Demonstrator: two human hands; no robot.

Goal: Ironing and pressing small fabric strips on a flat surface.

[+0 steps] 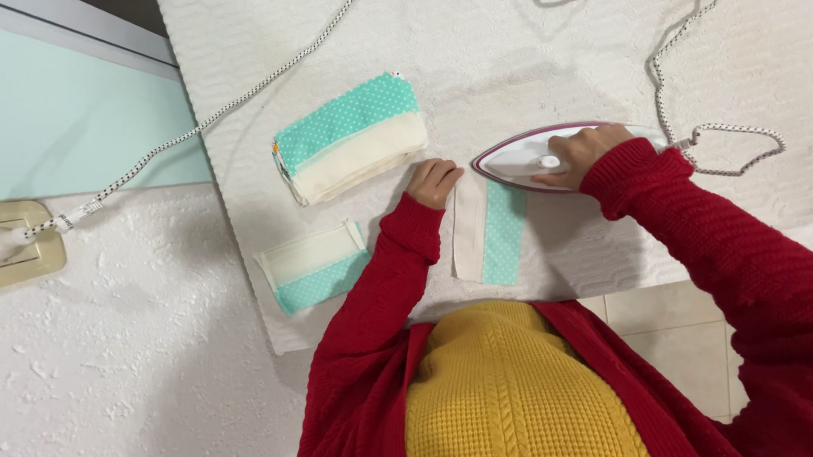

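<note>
My right hand (582, 152) grips the handle of a white and purple iron (517, 160) that rests flat on the far end of a narrow cream and teal dotted fabric strip (489, 236). My left hand (433, 182), fingers curled, presses on the white padded board cover just left of the strip's top end. Both arms wear red knit sleeves.
A folded stack of teal dotted and cream fabric pieces (351, 138) lies left of my left hand. A single folded piece (315, 266) sits near the board's front edge. The iron's braided cord (725, 131) loops at the right; another cord (184, 135) runs to a wall socket (9, 246).
</note>
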